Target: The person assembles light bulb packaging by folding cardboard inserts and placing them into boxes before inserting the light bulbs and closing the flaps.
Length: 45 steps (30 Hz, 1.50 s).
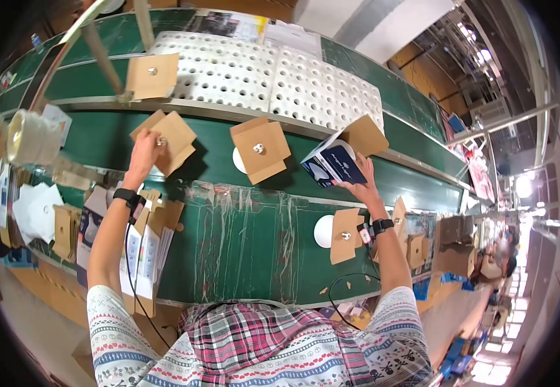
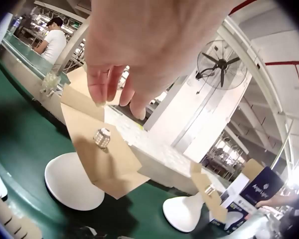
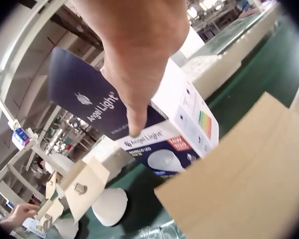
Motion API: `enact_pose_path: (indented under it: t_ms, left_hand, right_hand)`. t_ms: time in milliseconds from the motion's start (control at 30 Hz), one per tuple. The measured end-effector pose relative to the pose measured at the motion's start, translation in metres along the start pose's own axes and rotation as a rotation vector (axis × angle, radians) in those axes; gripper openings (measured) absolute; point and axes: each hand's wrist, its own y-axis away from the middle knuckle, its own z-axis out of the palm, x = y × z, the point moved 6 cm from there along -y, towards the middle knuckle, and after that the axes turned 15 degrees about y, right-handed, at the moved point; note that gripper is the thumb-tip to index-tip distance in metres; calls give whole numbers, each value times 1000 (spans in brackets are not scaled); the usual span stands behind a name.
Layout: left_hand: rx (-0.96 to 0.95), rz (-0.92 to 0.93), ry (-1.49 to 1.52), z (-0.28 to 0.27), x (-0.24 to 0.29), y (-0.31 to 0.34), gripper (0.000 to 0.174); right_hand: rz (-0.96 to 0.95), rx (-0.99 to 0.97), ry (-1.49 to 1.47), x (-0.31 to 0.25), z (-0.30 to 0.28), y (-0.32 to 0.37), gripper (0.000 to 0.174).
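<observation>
My right hand (image 1: pixel 362 182) grips a dark blue and white light-bulb box (image 1: pixel 333 164) with its top flap raised; in the right wrist view the thumb (image 3: pixel 136 119) lies across the printed front of the box (image 3: pixel 162 154). My left hand (image 1: pixel 143 153) is over a cardboard insert (image 1: pixel 178 143) that has a metal bulb base sticking through it. Seen from the left wrist, the loosely bent fingers (image 2: pixel 109 87) hang by the upper flap of this insert (image 2: pixel 82 134), and the white LED bulb (image 2: pixel 74 181) shows beneath it. Another bulb with its insert (image 1: pixel 260 161) lies between the hands.
White perforated foam trays (image 1: pixel 228 68) run along the back, with an insert (image 1: pixel 153 72) on their left end. A further white bulb (image 1: pixel 323 231) with insert lies at the right front. Folded boxes (image 1: pixel 151 251) stand at the left; a metal rail (image 1: pixel 215 115) borders the green belt.
</observation>
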Motion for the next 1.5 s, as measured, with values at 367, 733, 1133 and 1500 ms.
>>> enact_pose_path:
  t_ms: [367,733,1133,1500]
  left_hand:
    - [-144,-201,93,-23,32,7,16]
    - [-753,59,300,125,261,152,32]
    - [-669,53,515,184,300,173,26]
    - [-579,-60,587,33,170,195,12]
  right_hand:
    - [228,98,-89,-89,-154,-12,35]
    - [-307,8,-457,-223,10,-144,24]
    - [-441,-255,-415,-240,-58,-33,22]
    - [176,-480,-603,-230,-114,177,18]
